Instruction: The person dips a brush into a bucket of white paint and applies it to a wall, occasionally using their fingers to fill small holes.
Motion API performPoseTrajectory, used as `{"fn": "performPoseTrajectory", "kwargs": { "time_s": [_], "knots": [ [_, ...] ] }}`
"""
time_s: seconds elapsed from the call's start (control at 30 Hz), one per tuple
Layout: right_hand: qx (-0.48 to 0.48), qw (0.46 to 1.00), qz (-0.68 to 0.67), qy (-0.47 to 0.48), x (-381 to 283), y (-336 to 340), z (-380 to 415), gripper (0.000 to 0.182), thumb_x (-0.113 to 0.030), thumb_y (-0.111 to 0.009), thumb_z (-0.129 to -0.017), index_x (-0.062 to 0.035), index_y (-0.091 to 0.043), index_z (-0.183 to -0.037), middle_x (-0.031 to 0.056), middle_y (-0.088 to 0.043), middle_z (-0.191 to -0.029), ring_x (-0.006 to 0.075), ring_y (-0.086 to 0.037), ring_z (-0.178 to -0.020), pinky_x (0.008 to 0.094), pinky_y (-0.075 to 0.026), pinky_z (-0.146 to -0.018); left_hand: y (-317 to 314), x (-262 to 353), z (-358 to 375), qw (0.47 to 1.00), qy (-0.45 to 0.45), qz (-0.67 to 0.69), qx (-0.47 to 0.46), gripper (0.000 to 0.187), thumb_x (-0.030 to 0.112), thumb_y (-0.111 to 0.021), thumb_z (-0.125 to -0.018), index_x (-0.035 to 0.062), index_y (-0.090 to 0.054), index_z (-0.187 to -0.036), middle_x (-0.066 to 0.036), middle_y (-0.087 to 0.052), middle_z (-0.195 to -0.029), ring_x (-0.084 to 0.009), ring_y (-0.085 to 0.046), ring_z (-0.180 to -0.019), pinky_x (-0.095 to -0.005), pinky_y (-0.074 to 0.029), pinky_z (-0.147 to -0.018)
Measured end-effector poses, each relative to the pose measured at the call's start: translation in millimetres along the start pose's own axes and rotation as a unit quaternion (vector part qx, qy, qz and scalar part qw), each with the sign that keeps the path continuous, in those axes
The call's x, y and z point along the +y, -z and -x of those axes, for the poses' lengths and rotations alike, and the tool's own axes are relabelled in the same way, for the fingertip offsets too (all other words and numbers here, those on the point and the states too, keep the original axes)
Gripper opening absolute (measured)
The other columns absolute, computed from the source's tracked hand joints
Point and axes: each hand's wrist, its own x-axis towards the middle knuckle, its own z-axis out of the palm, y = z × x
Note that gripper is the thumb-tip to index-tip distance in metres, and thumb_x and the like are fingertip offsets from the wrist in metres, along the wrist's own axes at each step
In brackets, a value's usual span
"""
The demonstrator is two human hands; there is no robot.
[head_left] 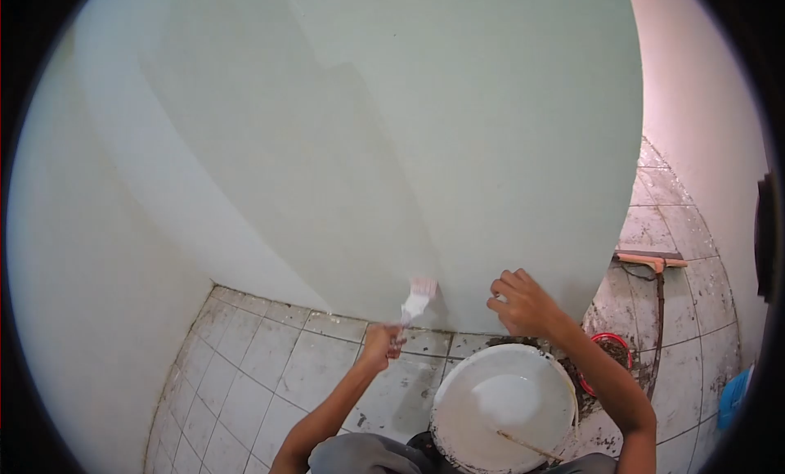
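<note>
My left hand (382, 345) is closed around the handle of a paintbrush (416, 304), whose whitish bristles meet the lower part of a pale green wall (491, 188). My right hand (523, 304) is raised in front of the same wall, to the right of the brush, with its fingers loosely bent and apart and nothing visible in them. Below it on the floor stands a wide white tub (446, 408) of whitish liquid, its rim spattered. A thin stick (527, 445) leans in the tub.
Dirty white tiles (319, 359) cover the floor. Right of the tub sits a red-rimmed container (612, 341). Beyond the wall's edge are a floor squeegee (657, 262) with a long handle and a blue object (734, 399). Another wall (98, 253) closes the left side.
</note>
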Motion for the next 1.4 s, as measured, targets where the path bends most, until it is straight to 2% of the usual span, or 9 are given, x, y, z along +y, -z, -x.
{"fn": "performPoseTrajectory", "kwargs": {
  "time_s": [0.1,0.27,0.47,0.63,0.8,1.0,1.13,1.33,1.4],
  "knots": [
    [0.022,1.0,0.008,0.008,-5,-4,-1,0.006,-0.008,-0.063,-0.068,-0.0084,-0.06,-0.073,0.0055,-0.053,-0.084,0.0224,-0.051,-0.087,0.0361,-0.041,-0.073,1,8,-3,1.0,-0.01,-0.015,-0.017,0.017,0.01,-0.057,-0.09,-0.0023,-0.066,-0.097,-0.01,-0.058,-0.068,-0.0114,-0.042,-0.044,-0.0263,-0.027,-0.036],
    [0.015,1.0,-0.008,0.024,-14,-10,-9,0.006,-0.006,-0.064,-0.069,-0.0081,-0.061,-0.074,0.0052,-0.054,-0.085,0.0219,-0.05,-0.088,0.0356,-0.041,-0.073,-55,196,120,0.946,-0.315,-0.027,0.073,0.022,0.011,-0.055,-0.093,-0.0081,-0.06,-0.102,-0.008,-0.058,-0.066,-0.0064,-0.041,-0.043,-0.0197,-0.028,-0.038],
    [-0.017,0.999,-0.008,0.036,-18,-11,-8,0.007,-0.007,-0.065,-0.069,-0.0076,-0.062,-0.076,0.005,-0.055,-0.086,0.0212,-0.051,-0.089,0.0347,-0.041,-0.073,-52,289,164,0.855,-0.506,0.087,-0.077,0.028,0.014,-0.054,-0.095,-0.0077,-0.058,-0.113,-0.007,-0.055,-0.069,-0.0075,-0.041,-0.046,-0.0208,-0.028,-0.042],
    [-0.003,0.999,-0.013,0.031,-21,-2,1,0.01,-0.008,-0.065,-0.068,-0.0076,-0.063,-0.078,0.0055,-0.056,-0.088,0.0216,-0.052,-0.09,0.035,-0.041,-0.074,-44,125,57,0.952,-0.298,0.019,0.07,0.019,0.015,-0.056,-0.093,-0.003,-0.061,-0.096,-0.006,-0.053,-0.061,-0.0139,-0.044,-0.044,-0.0276,-0.03,-0.036],
    [-0.003,1.0,-0.011,0.025,-22,10,2,0.015,-0.008,-0.067,-0.066,-0.0086,-0.063,-0.081,0.0053,-0.055,-0.089,0.0221,-0.052,-0.091,0.0363,-0.041,-0.077,7,-62,-8,0.997,0.061,-0.048,0.003,0.017,0.015,-0.061,-0.092,-0.0012,-0.063,-0.095,-0.01,-0.06,-0.069,-0.012,-0.044,-0.044,-0.0249,-0.028,-0.037],
    [0.061,0.998,-0.033,-0.01,-49,22,-11,0.025,-0.008,-0.069,-0.062,-0.01,-0.063,-0.086,0.0054,-0.055,-0.094,0.0241,-0.051,-0.094,0.0415,-0.038,-0.083,-27,2,63,0.986,-0.098,-0.132,-0.01,0.02,0.016,-0.06,-0.094,-0.0004,-0.064,-0.083,-0.003,-0.054,-0.061,-0.0106,-0.044,-0.048,-0.0281,-0.033,-0.04],
    [0.08,0.993,-0.05,-0.067,-76,66,-36,0.038,-0.012,-0.072,-0.061,-0.0099,-0.064,-0.098,0.0071,-0.054,-0.102,0.0257,-0.049,-0.096,0.0414,-0.035,-0.083,-46,85,92,0.788,-0.364,-0.481,-0.129,0.016,0.014,-0.064,-0.09,-0.0013,-0.064,-0.084,-0.012,-0.053,-0.056,-0.0214,-0.044,-0.048,-0.0354,-0.039,-0.05],
    [-0.114,0.963,-0.099,-0.225,-91,108,-41,0.026,-0.015,-0.07,-0.073,-0.0063,-0.065,-0.098,0.0063,-0.057,-0.098,0.0254,-0.047,-0.094,0.04,-0.034,-0.08,-121,125,117,0.506,-0.438,-0.688,-0.281,0.012,0.013,-0.069,-0.083,0.0009,-0.068,-0.086,-0.018,-0.063,-0.067,-0.0365,-0.062,-0.066,-0.0421,-0.049,-0.062],
    [-0.251,0.921,-0.116,-0.275,-92,108,-35,0.025,-0.018,-0.069,-0.077,-0.0058,-0.065,-0.099,0.0068,-0.058,-0.098,0.0249,-0.048,-0.095,0.0395,-0.035,-0.082,-136,98,111,0.511,-0.398,-0.692,-0.319,0.013,0.013,-0.07,-0.081,0.0006,-0.068,-0.084,-0.017,-0.063,-0.066,-0.0358,-0.063,-0.068,-0.0424,-0.05,-0.064]
  ]
}}
